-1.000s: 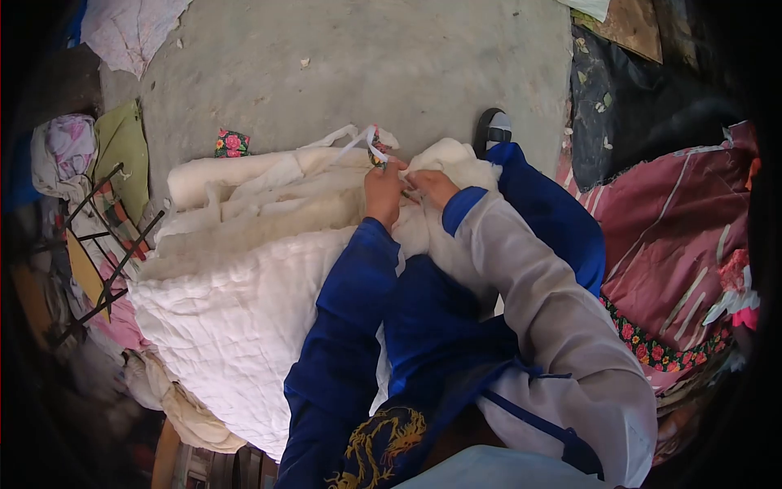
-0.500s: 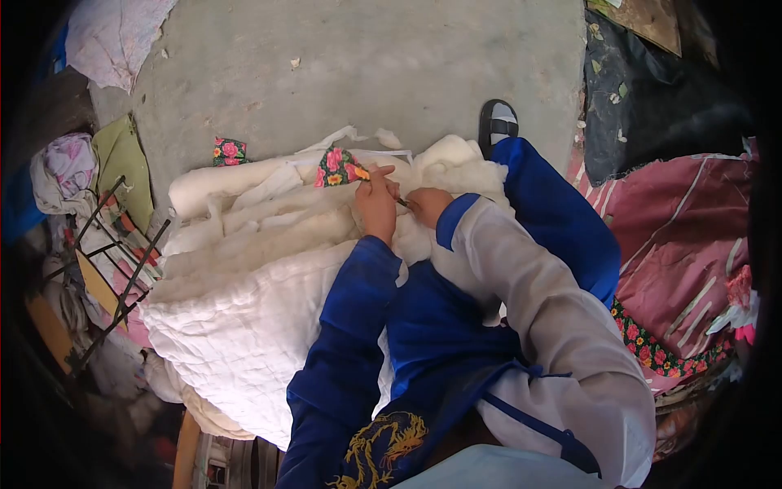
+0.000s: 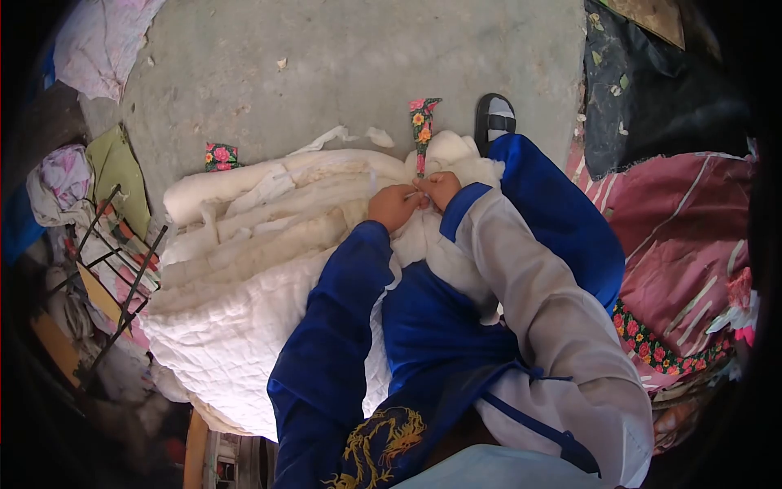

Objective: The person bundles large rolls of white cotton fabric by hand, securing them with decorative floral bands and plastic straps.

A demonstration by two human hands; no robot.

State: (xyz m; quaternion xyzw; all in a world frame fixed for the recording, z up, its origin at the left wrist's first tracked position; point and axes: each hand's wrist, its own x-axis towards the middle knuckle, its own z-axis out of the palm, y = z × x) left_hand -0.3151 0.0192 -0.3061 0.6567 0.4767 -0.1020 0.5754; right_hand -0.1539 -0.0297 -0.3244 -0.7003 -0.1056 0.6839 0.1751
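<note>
My left hand [image 3: 393,207] is closed, its fingertips pinched close to my right hand; a thin pale thing shows at them, too small to name. My right hand [image 3: 441,189] is also closed, touching the narrow lower end of a flowered cloth strip [image 3: 421,130]. That strip is black with red, pink and orange flowers, and it spreads away from my fingers onto the floor. Under both hands lies thick white cotton batting [image 3: 269,204], folded in layers. A quilted white sheet [image 3: 220,342] covers its near side.
A smaller flowered scrap [image 3: 221,156] lies at the batting's far edge. On the left stands a black metal frame [image 3: 122,306] among heaped cloths. To the right are a dark red cloth [image 3: 680,236] and a black sheet [image 3: 643,98]. My sandalled foot [image 3: 494,122] rests on the concrete floor [image 3: 350,65].
The flowered strip has swung from left of my hands to beyond them and now stretches out lengthwise. My left hand has turned and shifted slightly right; my right hand has moved a little away from me.
</note>
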